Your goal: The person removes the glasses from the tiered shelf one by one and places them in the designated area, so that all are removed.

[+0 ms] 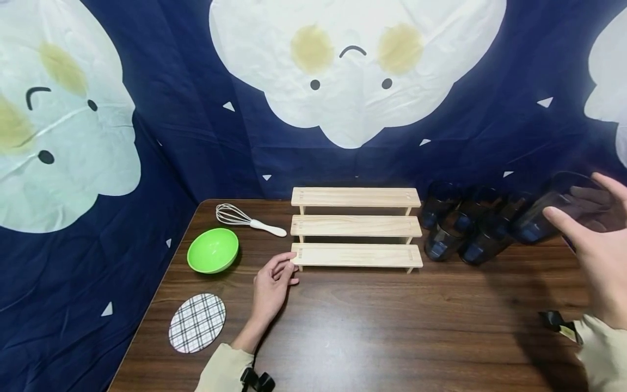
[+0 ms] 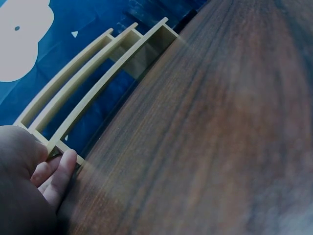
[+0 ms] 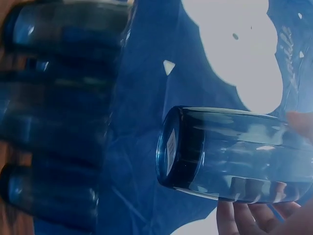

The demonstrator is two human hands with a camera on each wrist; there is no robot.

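My right hand (image 1: 600, 250) grips a dark, see-through drinking glass (image 3: 234, 152) near its rim and holds it up, tilted, at the right. A small label shows on the base of that glass in the right wrist view. Beside it, several more dark glasses (image 1: 443, 234) stand on the table. With thumb and fingers my left hand (image 1: 271, 286) pinches the front left end of a pale wooden three-tier rack (image 1: 357, 255). In the left wrist view the rack (image 2: 93, 95) stretches away from the fingertips; part of its near end is hidden by the hand.
Left of the rack lie a white-handled whisk (image 1: 252, 220), a bright green bowl (image 1: 213, 250) and an oval checked mat (image 1: 198, 323). The brown wooden table (image 1: 392, 326) ends at the back against a dark blue curtain (image 1: 235, 158) with white cloud shapes.
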